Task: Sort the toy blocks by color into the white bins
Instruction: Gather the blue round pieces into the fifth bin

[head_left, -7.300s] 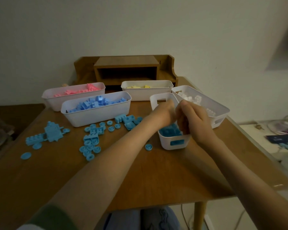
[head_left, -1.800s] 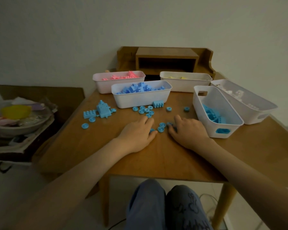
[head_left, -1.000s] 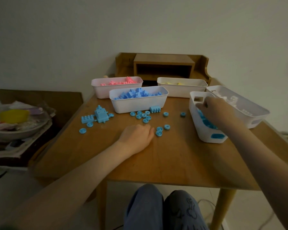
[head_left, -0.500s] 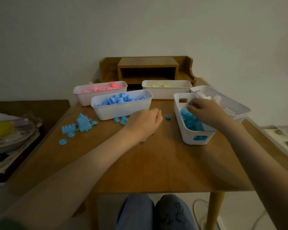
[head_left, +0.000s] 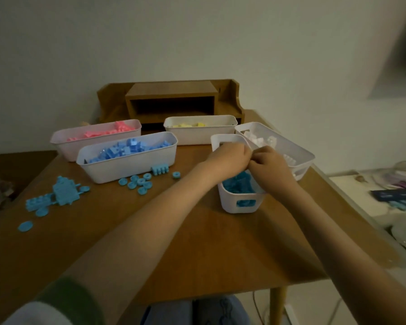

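Dropping handful into light-blue bin (head_left: pixel 230 205), judged step: left hand (head_left: pixel 230 158) and right hand (head_left: pixel 270 165) meet above it, touching, fingers curled inward; whatever either holds is hidden, cannot tell. Release low, inside rim, lest small pieces bounce onto table (head_left: pixel 197 242) or into white-block bin (head_left: pixel 301 171) just beside. Loose light-blue blocks (head_left: pixel 61 195) lie on table at left, studded bricks; then flat round discs (head_left: pixel 138 182) before dark-blue bin (head_left: pixel 127 168); pink bin (head_left: pixel 63 146) and yellow bin (head_left: pixel 197 137) behind, one colour each.

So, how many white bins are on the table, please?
5: pink-block bin back left, blue-block bin before it, yellow-block bin back centre, white-block bin far right, light-blue-block bin nearest, right of centre.
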Demonstrator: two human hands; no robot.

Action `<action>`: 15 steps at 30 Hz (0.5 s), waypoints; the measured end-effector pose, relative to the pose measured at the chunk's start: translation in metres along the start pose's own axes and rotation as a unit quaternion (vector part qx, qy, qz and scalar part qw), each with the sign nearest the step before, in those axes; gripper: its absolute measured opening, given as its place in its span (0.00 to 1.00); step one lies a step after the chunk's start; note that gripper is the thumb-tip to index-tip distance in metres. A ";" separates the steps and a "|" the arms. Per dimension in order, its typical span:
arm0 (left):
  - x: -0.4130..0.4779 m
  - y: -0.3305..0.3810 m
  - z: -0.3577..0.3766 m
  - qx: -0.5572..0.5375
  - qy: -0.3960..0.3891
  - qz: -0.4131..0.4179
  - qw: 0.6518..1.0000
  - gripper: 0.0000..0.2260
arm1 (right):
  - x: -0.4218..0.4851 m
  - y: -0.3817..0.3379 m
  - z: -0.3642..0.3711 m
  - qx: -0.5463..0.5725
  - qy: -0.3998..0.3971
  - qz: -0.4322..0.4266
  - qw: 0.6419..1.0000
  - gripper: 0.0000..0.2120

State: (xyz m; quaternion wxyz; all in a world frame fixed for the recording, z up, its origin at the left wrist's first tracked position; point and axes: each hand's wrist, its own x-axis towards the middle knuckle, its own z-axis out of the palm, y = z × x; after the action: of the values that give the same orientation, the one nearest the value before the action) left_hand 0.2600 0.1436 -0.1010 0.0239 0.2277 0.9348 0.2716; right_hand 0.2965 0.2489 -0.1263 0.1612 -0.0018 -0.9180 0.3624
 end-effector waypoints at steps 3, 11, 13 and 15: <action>-0.005 -0.007 -0.004 0.100 -0.069 0.008 0.993 0.13 | 0.000 0.006 0.001 -0.018 0.006 -0.024 1.000 0.11; -0.039 -0.031 -0.030 0.093 0.047 0.090 0.991 0.12 | -0.012 -0.033 0.015 -0.176 0.098 -0.091 0.975 0.13; -0.060 -0.049 -0.035 0.130 0.088 0.066 0.985 0.15 | -0.022 -0.053 0.024 -0.224 0.080 -0.113 0.965 0.19; -0.080 -0.076 -0.040 0.178 0.056 -0.017 0.982 0.22 | -0.031 -0.074 0.035 -0.205 0.050 -0.151 0.966 0.23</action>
State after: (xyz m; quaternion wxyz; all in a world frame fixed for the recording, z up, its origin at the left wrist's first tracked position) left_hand 0.2936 0.0317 -0.1122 -0.0645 0.1969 0.9717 0.1131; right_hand 0.3237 0.1677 -0.1098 0.2565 0.0859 -0.9528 0.1378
